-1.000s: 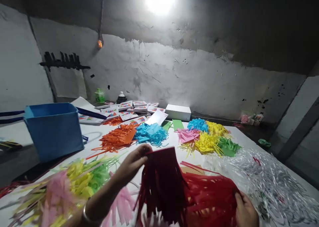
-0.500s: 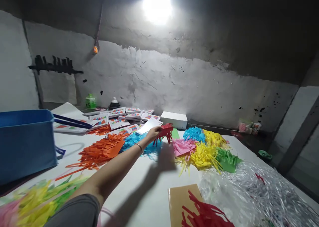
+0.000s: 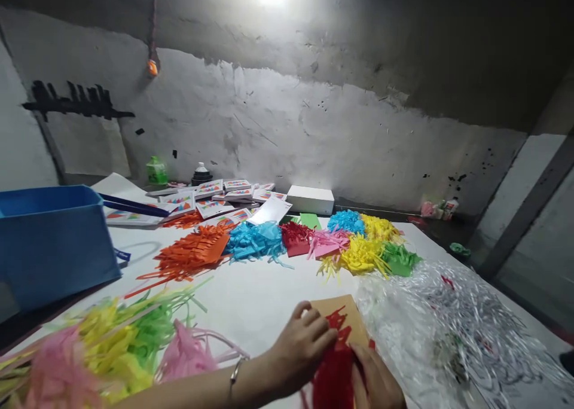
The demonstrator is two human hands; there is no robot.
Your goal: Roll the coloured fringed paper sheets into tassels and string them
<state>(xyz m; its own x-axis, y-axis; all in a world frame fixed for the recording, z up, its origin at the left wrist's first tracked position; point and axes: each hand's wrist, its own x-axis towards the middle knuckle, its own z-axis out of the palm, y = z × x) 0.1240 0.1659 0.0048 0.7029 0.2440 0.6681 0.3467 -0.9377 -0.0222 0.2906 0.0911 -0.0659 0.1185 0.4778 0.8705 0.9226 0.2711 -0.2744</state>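
Red fringed paper [image 3: 334, 373] lies at the near edge of the table, over a tan board [image 3: 345, 307]. My left hand [image 3: 305, 343], with a bracelet at the wrist, has its fingers curled in on the left side of the red paper. On the other side, my right hand [image 3: 379, 376] grips the paper, thumb and fingers close together. Part of the paper is hidden under both hands. Farther back, a separate red fringed bundle [image 3: 296, 238] rests between a blue fringed bundle [image 3: 255, 241] and a pink one [image 3: 329, 241].
A blue bin [image 3: 58, 247] stands at left. Orange fringe [image 3: 192, 253] and mixed pastel strips [image 3: 116, 343] lie nearby. Printed white boxes [image 3: 215, 205] and a white box [image 3: 310, 200] line the back. Silvery clear strips [image 3: 470, 313] spread at right, near yellow fringe [image 3: 363, 253].
My left hand has let go of a red fringed bundle in the back row and come down to the near red paper. My right hand has come into view there.
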